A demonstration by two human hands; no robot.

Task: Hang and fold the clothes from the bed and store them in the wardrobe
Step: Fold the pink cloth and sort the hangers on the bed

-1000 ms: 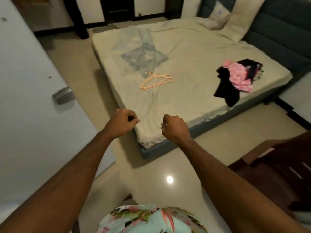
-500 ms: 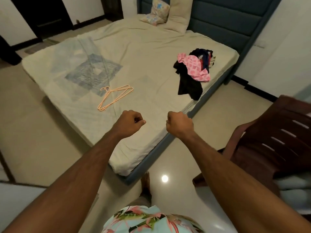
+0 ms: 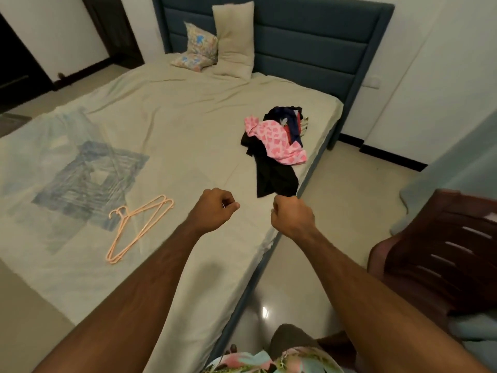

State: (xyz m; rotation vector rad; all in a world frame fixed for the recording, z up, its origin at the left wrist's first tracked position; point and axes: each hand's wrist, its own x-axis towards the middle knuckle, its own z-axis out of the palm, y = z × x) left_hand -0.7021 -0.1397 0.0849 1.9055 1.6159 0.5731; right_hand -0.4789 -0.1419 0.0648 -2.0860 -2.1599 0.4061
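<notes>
- Left hand (image 3: 215, 208): clenched in a fist, nothing in it, held above the bed (image 3: 188, 125) near its foot-side edge.
- Right hand (image 3: 291, 218): clenched, grasping nothing, just past the bed's edge, over the floor (image 3: 349, 189).
- Clothes pile (image 3: 274, 146): pink patterned garment on dark garments, lying on the bed near its right edge, beyond the right hand; a black piece trails toward the fist, not touching.
- Hangers (image 3: 137, 227): peach, stacked flat on the bed, left of the left hand.
- Pillows (image 3: 234, 39): against the bed's headboard.
- Brown chair (image 3: 435, 251): on the floor, right of the bed.
</notes>
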